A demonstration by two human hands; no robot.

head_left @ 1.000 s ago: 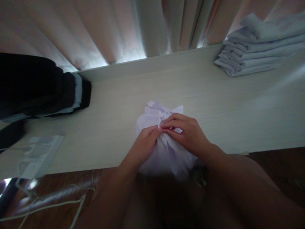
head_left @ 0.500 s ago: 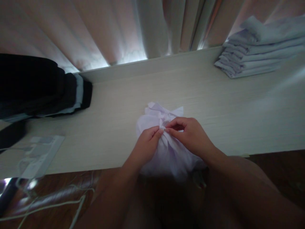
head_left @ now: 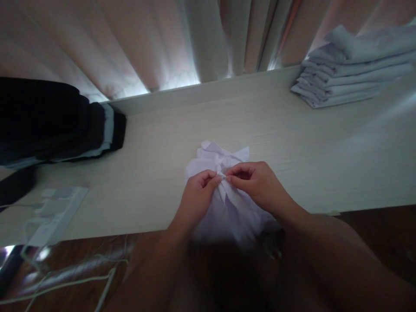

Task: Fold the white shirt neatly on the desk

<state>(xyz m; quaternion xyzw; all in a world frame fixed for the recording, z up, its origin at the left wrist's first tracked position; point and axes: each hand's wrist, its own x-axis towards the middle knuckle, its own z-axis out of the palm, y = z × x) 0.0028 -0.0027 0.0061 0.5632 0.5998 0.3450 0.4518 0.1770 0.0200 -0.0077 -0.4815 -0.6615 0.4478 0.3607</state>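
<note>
A white collared shirt (head_left: 232,208) lies bunched at the table's front edge, its lower part hanging over toward my lap. My left hand (head_left: 199,190) pinches the front of the shirt just below the collar, thumb against fingers. From the other side my right hand (head_left: 256,180) pinches the same spot with thumb and forefinger. Between the two thumb tips a small button (head_left: 223,177) shows faintly. The collar (head_left: 224,151) points away from me, its two sides spread on the table. Dim light and blur hide the shirt's lower end.
Folded white garments (head_left: 351,71) are stacked at the back right of the pale table (head_left: 156,173). Dark folded clothes (head_left: 58,121) form a pile at the left. Near them lies a white power strip (head_left: 61,216) with cables (head_left: 78,281) trailing to the floor. Curtains (head_left: 146,39) hang behind.
Both hands keep their pinch on the shirt and have barely moved. The fingertips have parted slightly and more of the button shows between them. The camera view has shifted a little.
</note>
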